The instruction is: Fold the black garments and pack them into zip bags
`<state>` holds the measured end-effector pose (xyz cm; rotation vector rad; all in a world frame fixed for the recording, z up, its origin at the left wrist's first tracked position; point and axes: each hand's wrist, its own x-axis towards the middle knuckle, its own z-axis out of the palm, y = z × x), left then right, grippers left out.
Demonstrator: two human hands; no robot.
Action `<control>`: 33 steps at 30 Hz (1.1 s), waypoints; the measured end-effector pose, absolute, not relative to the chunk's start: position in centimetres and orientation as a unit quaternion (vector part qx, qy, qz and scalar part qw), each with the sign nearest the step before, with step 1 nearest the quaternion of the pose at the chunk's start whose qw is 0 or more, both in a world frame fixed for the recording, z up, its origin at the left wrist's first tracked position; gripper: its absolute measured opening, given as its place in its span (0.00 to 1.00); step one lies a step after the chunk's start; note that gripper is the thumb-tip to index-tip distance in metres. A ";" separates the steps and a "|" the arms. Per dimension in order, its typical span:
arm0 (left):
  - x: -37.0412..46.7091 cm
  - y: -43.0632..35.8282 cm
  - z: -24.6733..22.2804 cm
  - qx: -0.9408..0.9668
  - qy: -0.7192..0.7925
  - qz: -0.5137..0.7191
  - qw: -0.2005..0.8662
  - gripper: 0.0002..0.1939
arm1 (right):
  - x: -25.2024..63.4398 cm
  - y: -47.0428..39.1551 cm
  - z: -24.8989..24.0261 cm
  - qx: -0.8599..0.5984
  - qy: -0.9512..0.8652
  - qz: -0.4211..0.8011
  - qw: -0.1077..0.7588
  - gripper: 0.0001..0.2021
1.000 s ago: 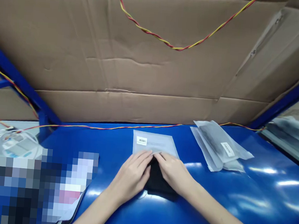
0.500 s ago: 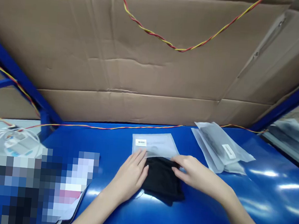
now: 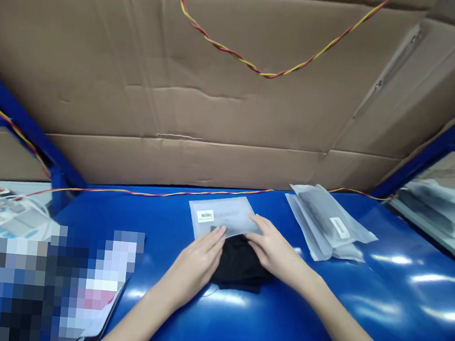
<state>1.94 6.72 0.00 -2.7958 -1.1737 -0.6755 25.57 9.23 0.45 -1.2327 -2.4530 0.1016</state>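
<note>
Blue table (image 3: 318, 316), glossy, backed by a creased cardboard wall (image 3: 217, 100) strung with a red and yellow wire (image 3: 260, 70). Black cloth (image 3: 239, 264), folded, lying on the table at the near edge of a frosted plastic bag (image 3: 223, 218) bearing a barcode label. Left hand (image 3: 197, 263): fingers extended, flat on the cloth's left side. Right hand (image 3: 272, 248): fingers extended, resting over cloth and bag mouth. Stack of filled bags (image 3: 326, 224) lies to the right, apart.
</note>
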 end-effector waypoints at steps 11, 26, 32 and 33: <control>1.9 6.1 1.5 -0.903 -0.355 -0.239 -0.045 0.26 | 24.5 8.7 0.5 -0.511 -0.829 0.030 0.225 0.10; 1.8 6.2 0.9 -0.910 -0.371 -0.177 -0.049 0.29 | 26.3 7.6 3.0 -0.438 -0.861 0.234 0.106 0.30; 1.6 6.1 1.0 -0.913 -0.372 -0.154 -0.065 0.39 | 26.5 7.2 2.0 -0.453 -0.855 0.249 0.031 0.46; 1.5 6.1 1.1 -0.914 -0.370 -0.152 -0.065 0.41 | 26.4 7.2 1.8 -0.453 -0.858 0.239 0.036 0.44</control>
